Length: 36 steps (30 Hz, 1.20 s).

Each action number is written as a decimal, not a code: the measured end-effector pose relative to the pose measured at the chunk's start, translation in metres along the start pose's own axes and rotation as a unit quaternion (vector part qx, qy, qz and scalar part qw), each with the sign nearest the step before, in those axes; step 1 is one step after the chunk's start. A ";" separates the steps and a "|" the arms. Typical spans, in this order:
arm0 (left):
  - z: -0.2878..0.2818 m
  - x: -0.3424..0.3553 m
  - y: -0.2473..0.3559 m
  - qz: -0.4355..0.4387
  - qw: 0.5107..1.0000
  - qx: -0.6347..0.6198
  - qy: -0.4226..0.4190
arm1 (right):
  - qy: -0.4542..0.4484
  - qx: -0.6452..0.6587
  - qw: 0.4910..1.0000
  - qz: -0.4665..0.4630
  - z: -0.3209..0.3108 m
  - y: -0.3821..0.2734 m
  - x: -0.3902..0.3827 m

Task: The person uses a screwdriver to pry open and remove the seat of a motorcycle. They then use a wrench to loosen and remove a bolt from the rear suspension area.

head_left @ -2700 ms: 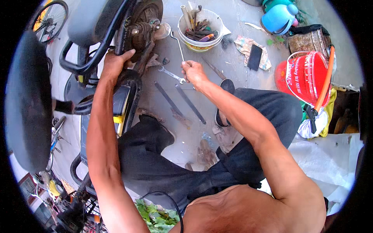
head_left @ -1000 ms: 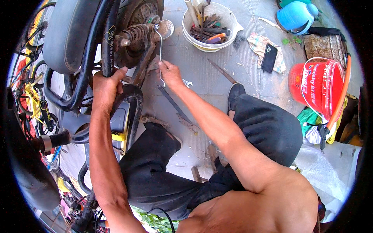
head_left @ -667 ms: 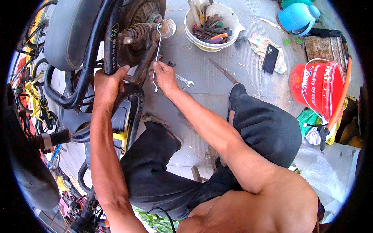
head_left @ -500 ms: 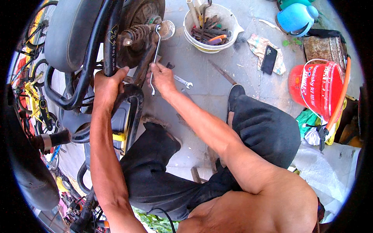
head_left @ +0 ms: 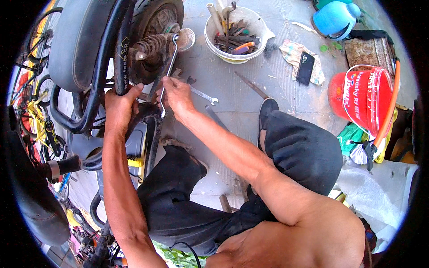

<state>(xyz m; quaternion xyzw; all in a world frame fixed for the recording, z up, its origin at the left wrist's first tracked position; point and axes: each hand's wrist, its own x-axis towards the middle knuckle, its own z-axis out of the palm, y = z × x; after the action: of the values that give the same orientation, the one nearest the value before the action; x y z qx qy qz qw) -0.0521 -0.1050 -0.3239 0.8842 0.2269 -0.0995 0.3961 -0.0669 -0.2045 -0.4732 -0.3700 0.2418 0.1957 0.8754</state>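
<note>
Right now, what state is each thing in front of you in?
Left fingers, wrapped around the black bar
Right fingers, closed on the long wrench
Long wrench, far end beside the wheel
Second wrench, lying on the floor
White bucket, open, holding tools
Phone, flat on the cloth
Cloth, crumpled
Red bucket, upright or tipped: cannot tell

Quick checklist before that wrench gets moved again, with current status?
1. Right hand holding the wrench: ok, fingers around its shaft.
2. Wrench's upper end seated on a fastener: cannot tell; it meets the parts beside the coil spring, but the contact is too small to judge.
3. Left hand on the black frame tube: ok, gripping it.
4. Second wrench well away from the right hand: not ok, lying close by.
5. Tool bucket upright: ok.
6. Phone away from both hands: ok, on a cloth.
</note>
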 end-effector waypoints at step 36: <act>0.000 0.002 -0.006 -0.004 1.000 -0.004 -0.004 | 0.078 -0.205 0.969 -0.113 -0.061 0.002 0.013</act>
<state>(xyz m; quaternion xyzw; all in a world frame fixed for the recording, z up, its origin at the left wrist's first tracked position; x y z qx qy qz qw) -0.0529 -0.1008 -0.3281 0.8813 0.2289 -0.1039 0.4001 -0.0744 -0.2463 -0.5182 -0.5807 0.2206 0.1114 0.7757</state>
